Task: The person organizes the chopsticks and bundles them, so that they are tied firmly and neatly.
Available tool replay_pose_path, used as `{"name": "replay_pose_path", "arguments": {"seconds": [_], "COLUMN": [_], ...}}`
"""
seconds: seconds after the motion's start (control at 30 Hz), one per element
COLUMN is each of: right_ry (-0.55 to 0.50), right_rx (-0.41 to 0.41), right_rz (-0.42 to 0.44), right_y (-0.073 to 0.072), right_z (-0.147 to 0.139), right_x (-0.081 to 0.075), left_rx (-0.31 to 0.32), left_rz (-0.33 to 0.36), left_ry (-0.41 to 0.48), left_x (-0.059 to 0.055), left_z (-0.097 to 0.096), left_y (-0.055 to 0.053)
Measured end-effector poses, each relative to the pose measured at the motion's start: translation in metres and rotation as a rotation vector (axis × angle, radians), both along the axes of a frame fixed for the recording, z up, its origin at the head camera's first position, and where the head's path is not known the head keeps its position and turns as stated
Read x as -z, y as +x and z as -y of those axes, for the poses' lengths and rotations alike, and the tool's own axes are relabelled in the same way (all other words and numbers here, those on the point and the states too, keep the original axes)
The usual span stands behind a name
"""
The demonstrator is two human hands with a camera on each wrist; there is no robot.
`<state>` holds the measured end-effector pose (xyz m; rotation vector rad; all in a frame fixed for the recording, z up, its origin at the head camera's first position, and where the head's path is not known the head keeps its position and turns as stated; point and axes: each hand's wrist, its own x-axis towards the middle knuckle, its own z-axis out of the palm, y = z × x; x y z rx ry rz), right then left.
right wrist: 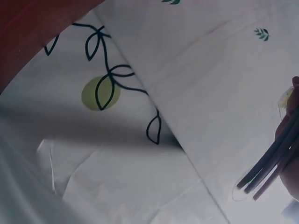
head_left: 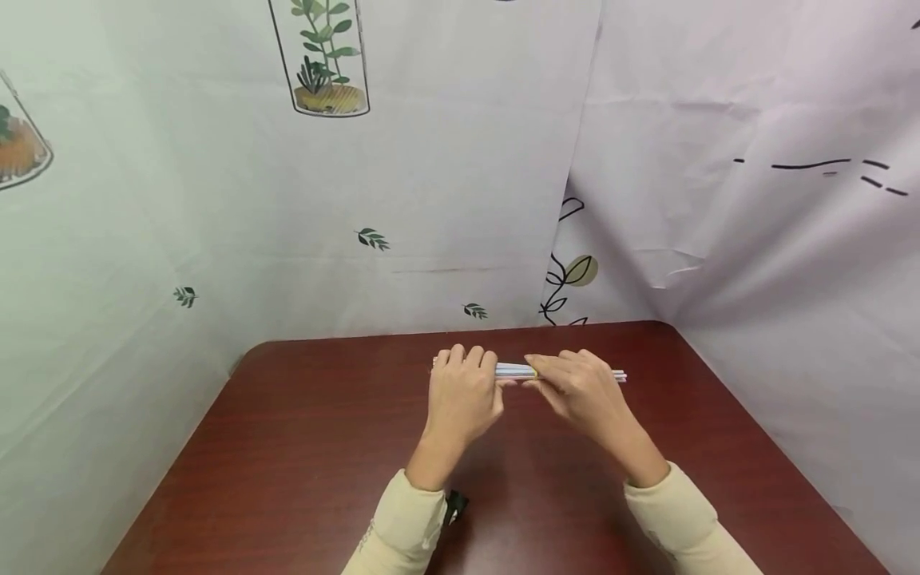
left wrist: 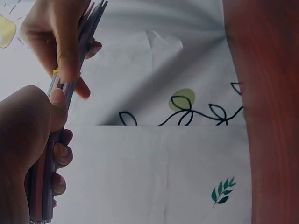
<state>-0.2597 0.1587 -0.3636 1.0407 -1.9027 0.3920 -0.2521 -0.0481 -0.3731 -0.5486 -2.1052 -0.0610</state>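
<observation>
Both hands hold a bundle of thin straight sticks [head_left: 513,370] level above the table. The sticks look white and pale blue from the head, darker and partly pinkish in the wrist views; their exact kind is unclear. My left hand [head_left: 463,391] wraps its fingers round the left part, with the thumb along the bundle [left wrist: 44,172]. Near the middle, my right hand [head_left: 578,387] pinches the bundle beside a yellow band [left wrist: 56,71]. Loose stick ends [right wrist: 257,179] stick out past the right hand, spread slightly apart, with a thin clear loop beside them.
A dark reddish-brown table [head_left: 323,431] lies below the hands. A small dark object [head_left: 455,506] rests on it by the left sleeve, partly hidden. White printed cloth [head_left: 460,176] hangs behind the table and along both sides.
</observation>
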Motion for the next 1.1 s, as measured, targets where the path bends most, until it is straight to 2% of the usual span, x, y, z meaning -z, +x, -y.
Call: {"name": "replay_pose_path", "arguments": {"seconds": [0.13,0.2,0.33,0.43,0.7,0.9,1.1], "right_ry": [0.008,0.017,0.022,-0.024,-0.123,-0.194,-0.214], "right_rx": [0.035,0.095,0.277,0.348,0.328,0.287,0.262], "right_rz": [-0.013,-0.024,-0.080,-0.160,-0.307,-0.384,-0.412], "right_y": [0.001,0.002,0.001,-0.005,-0.016,-0.018,-0.021], "right_z": [0.002,0.000,-0.006,-0.008,-0.009,-0.010,-0.009], "right_x": [0.003,0.004,0.007,0.012,0.019,0.018,0.018], "left_rx": [-0.014,-0.022,-0.056,-0.077,-0.092,-0.053,-0.046], "left_rz": [0.019,0.024,0.039,0.031,-0.036,-0.117,-0.084], "left_ry": [-0.005,0.003,0.014,0.019,0.029,0.021,0.009], "left_x": [0.004,0.007,0.006,0.003,0.005,0.009,0.010], "left_z": [-0.001,0.000,0.003,0.002,-0.004,-0.002,0.002], "left_y": [0.001,0.001,0.000,0.000,-0.002,-0.004,-0.004]}}
